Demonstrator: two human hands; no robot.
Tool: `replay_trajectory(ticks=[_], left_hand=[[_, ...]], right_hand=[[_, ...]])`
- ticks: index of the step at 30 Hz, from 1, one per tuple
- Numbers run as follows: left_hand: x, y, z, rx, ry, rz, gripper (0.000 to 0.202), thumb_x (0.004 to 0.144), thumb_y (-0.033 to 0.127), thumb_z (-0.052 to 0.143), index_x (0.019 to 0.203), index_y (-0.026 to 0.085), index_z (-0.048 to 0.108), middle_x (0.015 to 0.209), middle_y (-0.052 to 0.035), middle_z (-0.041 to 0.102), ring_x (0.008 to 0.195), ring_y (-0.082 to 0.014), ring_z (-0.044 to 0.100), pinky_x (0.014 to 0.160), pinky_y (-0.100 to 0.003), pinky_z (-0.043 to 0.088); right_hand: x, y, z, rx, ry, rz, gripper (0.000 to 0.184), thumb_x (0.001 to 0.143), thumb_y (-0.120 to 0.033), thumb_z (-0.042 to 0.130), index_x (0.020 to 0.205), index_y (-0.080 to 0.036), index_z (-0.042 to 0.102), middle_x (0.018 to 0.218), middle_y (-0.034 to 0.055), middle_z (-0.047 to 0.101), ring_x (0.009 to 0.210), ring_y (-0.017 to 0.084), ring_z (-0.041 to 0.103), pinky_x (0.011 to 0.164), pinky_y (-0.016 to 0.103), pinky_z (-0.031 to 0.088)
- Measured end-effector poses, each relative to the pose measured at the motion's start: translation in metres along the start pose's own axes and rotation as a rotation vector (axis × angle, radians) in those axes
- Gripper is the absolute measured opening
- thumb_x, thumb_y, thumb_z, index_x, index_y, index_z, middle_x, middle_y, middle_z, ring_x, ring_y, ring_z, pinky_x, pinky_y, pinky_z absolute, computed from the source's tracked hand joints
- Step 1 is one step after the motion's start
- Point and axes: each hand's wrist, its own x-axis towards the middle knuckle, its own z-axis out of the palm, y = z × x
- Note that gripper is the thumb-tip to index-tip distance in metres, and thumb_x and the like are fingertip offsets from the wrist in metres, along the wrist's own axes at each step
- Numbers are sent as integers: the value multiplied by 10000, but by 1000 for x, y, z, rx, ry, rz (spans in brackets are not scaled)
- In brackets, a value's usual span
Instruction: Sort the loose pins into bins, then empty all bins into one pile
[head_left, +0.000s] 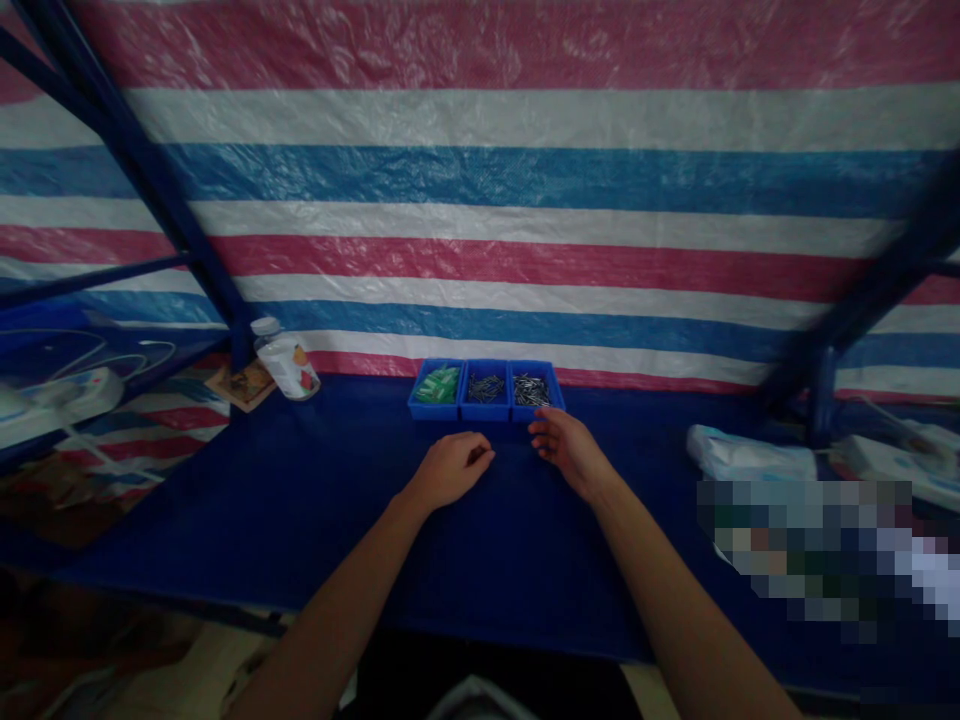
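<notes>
Three small blue bins stand in a row at the back of the dark blue table (pixel 300 520). The left bin (pixel 436 389) holds green plastic pieces, the middle bin (pixel 485 390) and the right bin (pixel 534 390) hold several dark metal screws. My left hand (pixel 452 467) rests on the table just in front of the bins, fingers curled into a loose fist; whether anything is inside it is hidden. My right hand (pixel 564 447) lies beside it, just below the right bin, fingers loosely spread and empty.
A white plastic bottle (pixel 286 361) lies tilted at the back left beside a small card (pixel 241 384). A power strip (pixel 56 400) with cables sits far left. A white packet (pixel 746 460) lies at the right. Blue frame posts flank a striped tarp wall (pixel 480 200).
</notes>
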Motion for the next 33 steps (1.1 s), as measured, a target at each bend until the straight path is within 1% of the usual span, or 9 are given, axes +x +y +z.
replay_trajectory(ticks=[7, 11, 14, 17, 19, 21, 23, 29, 33], left_hand=[[0, -1, 2, 14, 30, 27, 143, 930, 254, 537, 890, 206, 665, 797, -4, 645, 727, -162, 604, 694, -294, 463], [2, -4, 4, 159, 368, 15, 333, 911, 235, 560, 1240, 210, 601, 1181, -96, 619, 1110, -250, 570, 968, -409, 466], [4, -6, 4, 356, 509, -123, 465, 897, 258, 591, 1360, 236, 550, 1330, -127, 548, 1203, -322, 501, 982, -490, 445], [9, -6, 4, 514, 480, -201, 486, 906, 266, 595, 1390, 280, 545, 1395, -124, 525, 1219, -355, 477, 959, -524, 433], [14, -5, 4, 578, 451, -181, 450, 909, 266, 605, 1357, 294, 577, 1436, -117, 507, 1252, -369, 449, 977, -550, 404], [20, -6, 5, 599, 436, -125, 366, 902, 247, 617, 1265, 288, 640, 1435, -112, 520, 1269, -377, 433, 991, -581, 375], [25, -9, 7, 576, 438, -65, 272, 896, 213, 618, 1153, 274, 685, 1371, -109, 579, 1256, -380, 445, 987, -604, 357], [20, -14, 6, 445, 447, 4, 181, 915, 197, 593, 1043, 261, 704, 1147, -96, 697, 1205, -372, 499, 983, -609, 310], [9, -9, 0, 421, 457, 9, 169, 928, 217, 586, 1037, 267, 705, 1146, -87, 709, 1177, -357, 521, 975, -576, 299]], right_hand=[[0, 4, 0, -29, -19, -13, 175, 761, -374, 699, 831, -218, 664, 735, 12, 690, 557, 109, 574, 509, 229, 398], [4, 6, 0, -50, -21, -67, 248, 671, -378, 785, 825, -209, 688, 759, 14, 696, 576, 106, 571, 523, 232, 392], [6, 7, 0, -30, 14, -195, 360, 581, -407, 849, 841, -199, 710, 774, 9, 697, 583, 96, 548, 540, 239, 388], [4, 4, 1, 33, 5, -354, 393, 555, -491, 867, 738, -203, 672, 683, -9, 657, 569, 98, 518, 556, 260, 391], [3, 1, 1, 86, 13, -410, 473, 609, -604, 812, 567, -219, 542, 517, -32, 530, 535, 110, 491, 557, 279, 396], [3, -1, 0, 145, 52, -399, 608, 667, -701, 720, 480, -242, 368, 418, -52, 359, 489, 118, 440, 544, 296, 400], [5, -2, -3, 164, 80, -334, 636, 692, -701, 694, 486, -251, 295, 412, -60, 291, 462, 118, 393, 521, 304, 392], [12, 6, -6, -21, 54, -140, 446, 703, -561, 722, 555, -237, 455, 501, -30, 487, 478, 116, 452, 485, 284, 344], [10, 12, -1, -206, -20, -201, 395, 691, -566, 731, 612, -213, 571, 541, -21, 555, 502, 113, 501, 486, 258, 347]])
